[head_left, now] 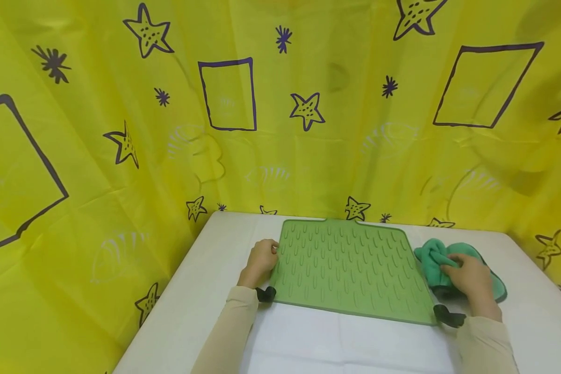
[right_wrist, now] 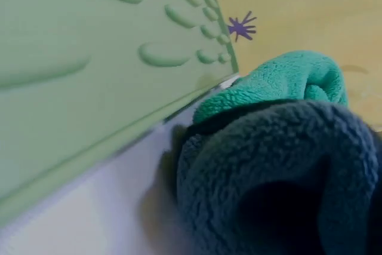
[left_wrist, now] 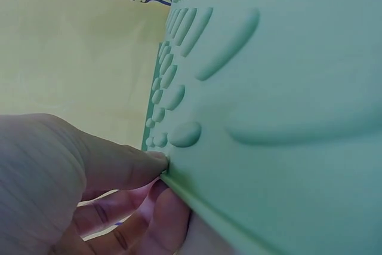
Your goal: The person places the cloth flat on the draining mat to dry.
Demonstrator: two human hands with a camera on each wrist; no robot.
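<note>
A light green silicone drying mat (head_left: 346, 267) with rows of raised ridges lies in the middle of the white table. My left hand (head_left: 259, 259) is at its left side; the left wrist view shows thumb and fingers pinching the edge of the mat (left_wrist: 286, 76), which is tilted in that view. By the right edge, my right hand (head_left: 472, 278) grips a bunched teal fleecy cloth (head_left: 433, 255), part of which spreads out under and behind the hand. Close up in the right wrist view, the folded cloth (right_wrist: 274, 135) covers the fingers beside the mat (right_wrist: 119, 94).
A yellow curtain (head_left: 271, 156) printed with starfish and frames hangs behind and to the left of the white table (head_left: 168, 322). Black straps (head_left: 449, 316) sit at both wrists. Bare tabletop shows in front of the mat.
</note>
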